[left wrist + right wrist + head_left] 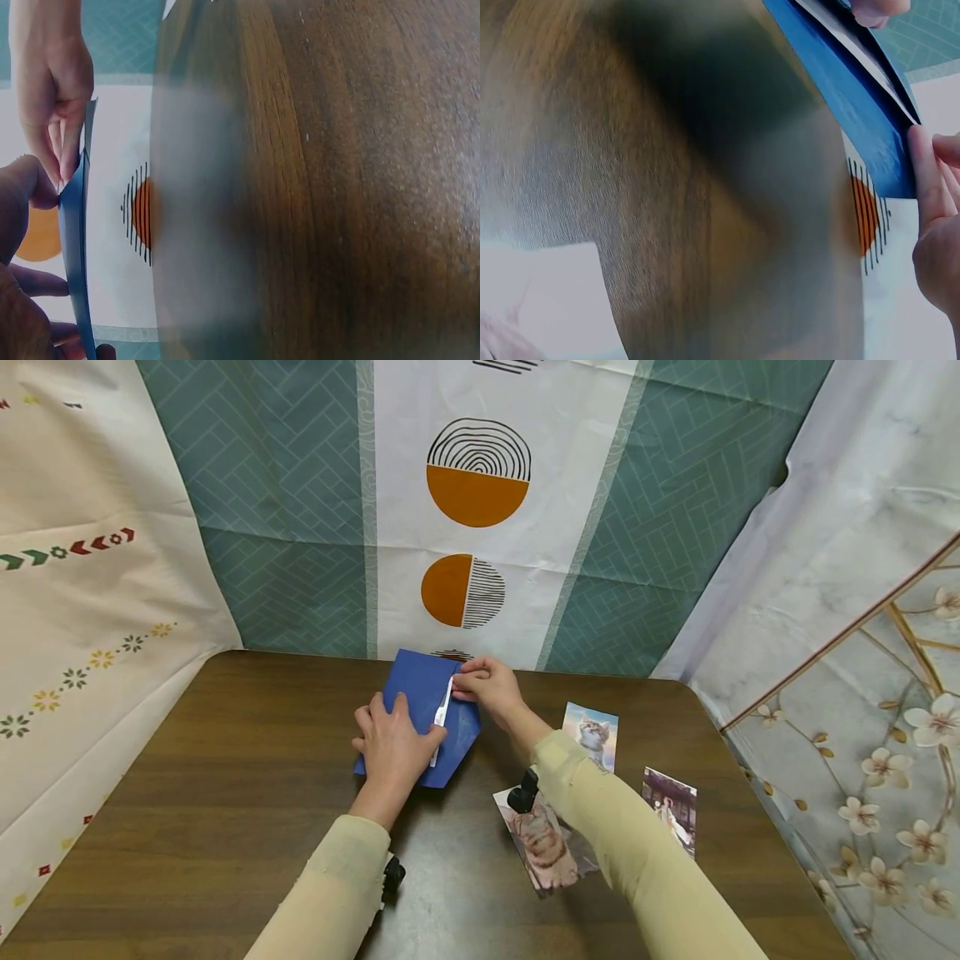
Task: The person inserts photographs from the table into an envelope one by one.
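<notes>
A blue envelope (422,681) is tilted up at the far side of the table, its pointed flap (461,731) opened to the right. From its mouth shows the narrow edge of a white card (443,706). My left hand (393,739) grips the envelope's body, fingers spread over it and thumb beside the card. At the far end of the mouth, my right hand (491,689) pinches the card's corner between thumb and fingers. The right wrist view shows the white card (855,45) between the blue layers. The card's face is hidden.
Right of the hands lie a kitten picture (592,731), a striped-cat picture (542,843) partly under the right sleeve, and a darker picture (671,810) with a pale figure. The wooden table (225,793) ends at a patterned curtain (292,510) behind.
</notes>
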Demonstrator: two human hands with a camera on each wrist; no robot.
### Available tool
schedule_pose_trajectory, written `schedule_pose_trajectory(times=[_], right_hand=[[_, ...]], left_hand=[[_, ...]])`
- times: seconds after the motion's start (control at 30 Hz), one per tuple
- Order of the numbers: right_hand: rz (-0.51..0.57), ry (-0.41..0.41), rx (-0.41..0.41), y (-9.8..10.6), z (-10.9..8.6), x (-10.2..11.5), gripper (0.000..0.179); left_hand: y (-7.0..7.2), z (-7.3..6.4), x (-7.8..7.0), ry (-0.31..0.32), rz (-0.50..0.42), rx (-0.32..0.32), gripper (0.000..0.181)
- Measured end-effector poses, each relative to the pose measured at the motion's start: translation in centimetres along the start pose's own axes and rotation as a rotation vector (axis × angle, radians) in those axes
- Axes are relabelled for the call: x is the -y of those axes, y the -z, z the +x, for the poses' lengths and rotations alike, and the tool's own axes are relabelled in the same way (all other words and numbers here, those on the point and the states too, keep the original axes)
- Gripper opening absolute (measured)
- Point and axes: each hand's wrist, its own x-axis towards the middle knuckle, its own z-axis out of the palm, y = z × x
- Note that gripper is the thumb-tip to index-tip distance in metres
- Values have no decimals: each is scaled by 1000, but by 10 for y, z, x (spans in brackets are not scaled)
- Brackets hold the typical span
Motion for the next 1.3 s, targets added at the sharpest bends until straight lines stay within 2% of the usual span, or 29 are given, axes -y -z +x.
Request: schedule_pose_trajectory(times=[0.17,0.4,0.77,1.07,1.3], right_hand=[[-24,-11,28,4,-2,4,21],[52,-24,32,2,0,2,25],[130,-51,9,-4,-2,-3,20],[68,-21,8,-6,-3,-6,23],[24,-48,32,-3,-3,1,21]], left_hand=[[0,-1,1,3,9,10,85],[0,1,2,4,23,22,85],[2,2,2,17,5,19,86],[1,1,2,17,-8,12,86],[1,2,4,24,-4,11,85]])
